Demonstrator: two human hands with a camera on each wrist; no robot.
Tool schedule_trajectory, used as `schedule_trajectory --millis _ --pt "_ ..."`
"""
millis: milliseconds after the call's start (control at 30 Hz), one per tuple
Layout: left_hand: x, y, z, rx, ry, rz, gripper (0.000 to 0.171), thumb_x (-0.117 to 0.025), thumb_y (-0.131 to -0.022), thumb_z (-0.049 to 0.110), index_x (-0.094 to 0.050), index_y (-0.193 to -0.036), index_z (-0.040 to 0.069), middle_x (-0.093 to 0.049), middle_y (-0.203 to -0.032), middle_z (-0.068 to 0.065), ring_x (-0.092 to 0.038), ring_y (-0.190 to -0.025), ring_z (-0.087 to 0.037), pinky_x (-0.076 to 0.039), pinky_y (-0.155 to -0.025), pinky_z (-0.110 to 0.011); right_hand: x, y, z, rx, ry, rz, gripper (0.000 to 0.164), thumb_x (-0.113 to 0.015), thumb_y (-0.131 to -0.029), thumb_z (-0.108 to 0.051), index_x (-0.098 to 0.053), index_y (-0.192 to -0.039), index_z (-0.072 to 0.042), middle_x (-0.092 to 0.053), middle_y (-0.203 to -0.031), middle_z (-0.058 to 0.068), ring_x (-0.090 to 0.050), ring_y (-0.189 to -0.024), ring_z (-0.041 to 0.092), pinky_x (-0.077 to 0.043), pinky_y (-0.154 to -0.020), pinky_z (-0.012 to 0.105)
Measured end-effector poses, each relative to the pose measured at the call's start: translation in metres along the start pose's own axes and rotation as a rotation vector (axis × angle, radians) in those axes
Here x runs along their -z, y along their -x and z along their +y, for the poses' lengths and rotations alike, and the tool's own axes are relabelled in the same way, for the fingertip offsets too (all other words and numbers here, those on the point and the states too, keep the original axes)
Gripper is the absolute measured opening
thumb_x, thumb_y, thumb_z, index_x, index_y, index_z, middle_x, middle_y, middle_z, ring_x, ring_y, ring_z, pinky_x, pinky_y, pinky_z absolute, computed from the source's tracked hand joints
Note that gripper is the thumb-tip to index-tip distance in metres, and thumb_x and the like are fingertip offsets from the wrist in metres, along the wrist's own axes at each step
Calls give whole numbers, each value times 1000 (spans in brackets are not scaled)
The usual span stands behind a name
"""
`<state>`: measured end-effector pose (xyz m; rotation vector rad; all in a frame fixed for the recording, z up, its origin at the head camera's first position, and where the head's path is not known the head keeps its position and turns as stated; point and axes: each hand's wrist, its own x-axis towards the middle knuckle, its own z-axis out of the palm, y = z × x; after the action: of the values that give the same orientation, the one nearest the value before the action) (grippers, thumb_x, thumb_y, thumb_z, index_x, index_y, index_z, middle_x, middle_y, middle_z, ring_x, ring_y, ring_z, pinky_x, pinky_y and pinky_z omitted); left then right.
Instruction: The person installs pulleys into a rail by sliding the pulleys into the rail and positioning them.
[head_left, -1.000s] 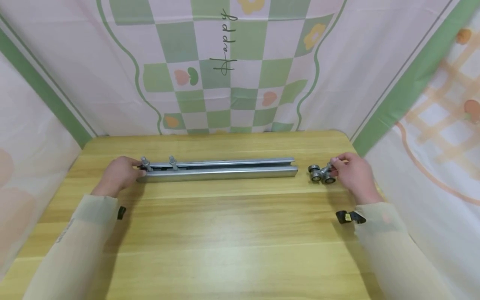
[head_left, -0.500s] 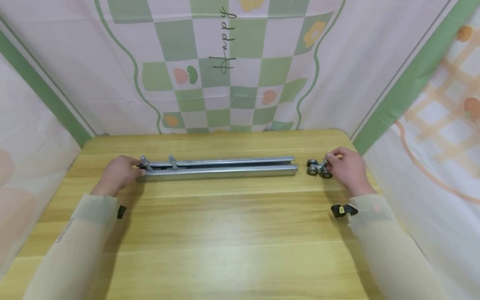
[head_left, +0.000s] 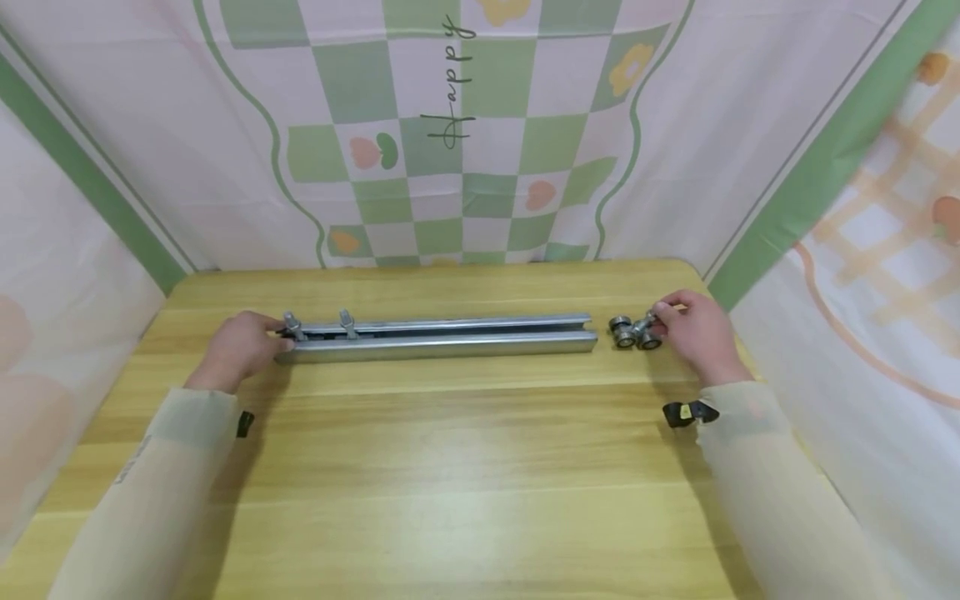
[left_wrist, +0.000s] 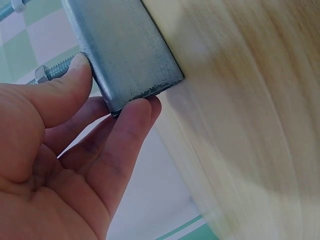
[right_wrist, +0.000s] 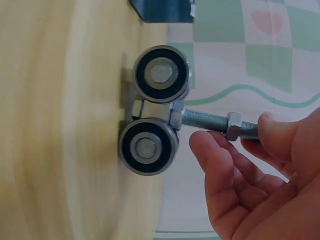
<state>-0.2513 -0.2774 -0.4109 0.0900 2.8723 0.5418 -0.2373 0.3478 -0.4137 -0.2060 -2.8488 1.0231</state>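
A metal channel rail [head_left: 450,343] lies lengthwise across the wooden table, its slot facing up. Two threaded bolts [head_left: 347,325] stick up from the slot near its left end; what they join inside is mostly hidden. My left hand [head_left: 242,348] holds that end, thumb on the top edge by a bolt, fingers against the cut end [left_wrist: 150,92]. Off the rail's right end is a roller trolley [right_wrist: 155,110] with black-and-silver wheels. My right hand [head_left: 697,333] pinches its threaded bolt near the nut [right_wrist: 233,126]. A small gap separates trolley and rail. Whether the wheels touch the table, I cannot tell.
The wooden table [head_left: 450,467] has rounded far corners. Behind it hangs a green-and-white checked cloth [head_left: 495,150] with the word "Happy". More printed cloth [head_left: 840,333] flanks the table on both sides.
My right hand has brought the trolley a little left and away from me, closer to the rail's right end. My left hand and the rail have stayed in place.
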Motion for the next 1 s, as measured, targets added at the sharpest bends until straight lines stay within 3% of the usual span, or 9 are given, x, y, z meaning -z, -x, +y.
schedule_trajectory --millis 200,467,733,1000 --pt "0 1 1 13 16 -9 50 -65 -98 25 -56 -132 -10 -50 -136 -33 -42 -126 -54 -34 -104 -65 0 5 -9 23 56 -12 37 -49 -106 -36 -65 -115 -4 -73 -96 17 -69 -80 29 -49 -59 37" --pt "0 1 1 0 20 -4 50 -64 -98 26 -56 -132 -10 -50 -137 -32 -42 -126 -55 -33 -105 -65 -9 9 -16 24 33 -4 36 -52 -105 -33 -65 -118 -2 -71 -101 21 -71 -86 33 -53 -63 36" --pt "0 2 0 -5 13 -15 50 -62 -99 27 -55 -133 -9 -50 -137 -32 -41 -127 -55 -32 -105 -65 -13 8 -21 20 49 12 29 -53 -104 -32 -63 -106 -4 -71 -90 17 -63 -70 25 -49 -56 36" --pt "0 1 0 3 13 -9 50 -63 -99 27 -55 -133 -9 -50 -137 -31 -41 -127 -55 -32 -105 -65 -16 5 -23 12 50 13 30 -51 -104 -34 -62 -106 -7 -70 -89 16 -61 -65 25 -48 -54 38"
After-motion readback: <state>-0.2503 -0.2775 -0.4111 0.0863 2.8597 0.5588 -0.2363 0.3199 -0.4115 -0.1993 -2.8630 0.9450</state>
